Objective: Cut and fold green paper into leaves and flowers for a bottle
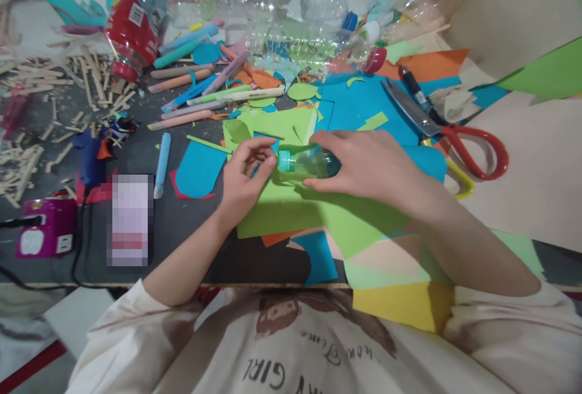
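Observation:
A small clear plastic bottle (313,163) with a teal cap (284,161) lies on its side over green paper (282,211). Its cap points left. My right hand (352,160) grips the base end, thumb on the near side and fingers on the far side. Green paper edges show along both sides of the bottle; whether they are attached I cannot tell. Just left of the cap is my left hand (250,170), its fingers loosely bent and thumb apart from them. Nothing shows in its grasp.
Red-handled scissors (477,148) and a black marker (416,91) lie to the right. Several pens (182,118), a blue glue gun (90,154), wood sticks (27,160) and a phone (130,218) are on the left. Clear bottles (313,6) crowd the back.

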Motion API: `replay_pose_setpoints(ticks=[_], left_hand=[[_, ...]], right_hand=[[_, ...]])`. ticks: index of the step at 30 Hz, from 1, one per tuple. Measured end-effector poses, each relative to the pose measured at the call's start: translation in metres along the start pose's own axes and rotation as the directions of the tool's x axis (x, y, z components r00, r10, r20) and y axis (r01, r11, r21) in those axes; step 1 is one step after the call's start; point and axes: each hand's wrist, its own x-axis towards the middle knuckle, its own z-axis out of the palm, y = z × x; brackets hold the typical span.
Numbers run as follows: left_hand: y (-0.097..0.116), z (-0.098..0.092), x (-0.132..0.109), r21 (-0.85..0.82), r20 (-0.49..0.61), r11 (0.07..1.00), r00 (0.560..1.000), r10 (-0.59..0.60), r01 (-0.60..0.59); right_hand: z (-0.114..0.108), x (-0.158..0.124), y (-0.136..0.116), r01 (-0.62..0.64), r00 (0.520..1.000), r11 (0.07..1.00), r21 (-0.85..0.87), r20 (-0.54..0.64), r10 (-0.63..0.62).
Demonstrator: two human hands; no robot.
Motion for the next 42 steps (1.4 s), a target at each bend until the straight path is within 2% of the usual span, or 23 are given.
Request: replay_pose_setpoints(ticks=[4, 10, 13, 25, 33, 37, 42], left_hand=[[0.001, -0.002, 0.003, -0.036, 0.021, 0.996, 0.997, -0.076, 0.077], [0.001, 0.0, 0.007, -0.289, 0.057, 0.944, 0.987, -0.15, 0.16], [0.001, 0.0, 0.008, -0.364, 0.09, 0.909, 0.979, -0.182, 0.202], [0.001, -0.002, 0.009, -0.401, 0.164, 0.87, 0.956, -0.241, 0.288], [0.0, 0.0, 0.008, -0.479, 0.178, 0.822, 0.951, -0.252, 0.308], [0.003, 0.002, 0.01, -0.555, 0.185, 0.749, 0.931, -0.314, 0.363], [0.007, 0.002, 0.008, -0.637, 0.262, 0.623, 0.888, -0.378, 0.453]], right_hand=[[-0.005, -0.003, -0.004, 0.047, 0.999, 0.999, -0.008, 0.025, -0.047], [-0.008, -0.005, -0.007, 0.056, 0.995, 0.998, -0.008, 0.083, -0.055], [-0.005, -0.003, -0.008, 0.047, 0.995, 0.999, -0.019, 0.089, -0.045], [-0.01, -0.005, -0.01, 0.079, 0.991, 0.997, -0.024, 0.114, -0.076], [-0.013, -0.008, -0.01, 0.084, 0.993, 0.993, -0.077, 0.087, -0.077], [-0.014, -0.01, -0.007, 0.061, 0.997, 0.995, -0.077, 0.042, -0.058], [-0.014, -0.013, -0.004, 0.031, 0.999, 0.999, -0.028, -0.011, -0.031]])
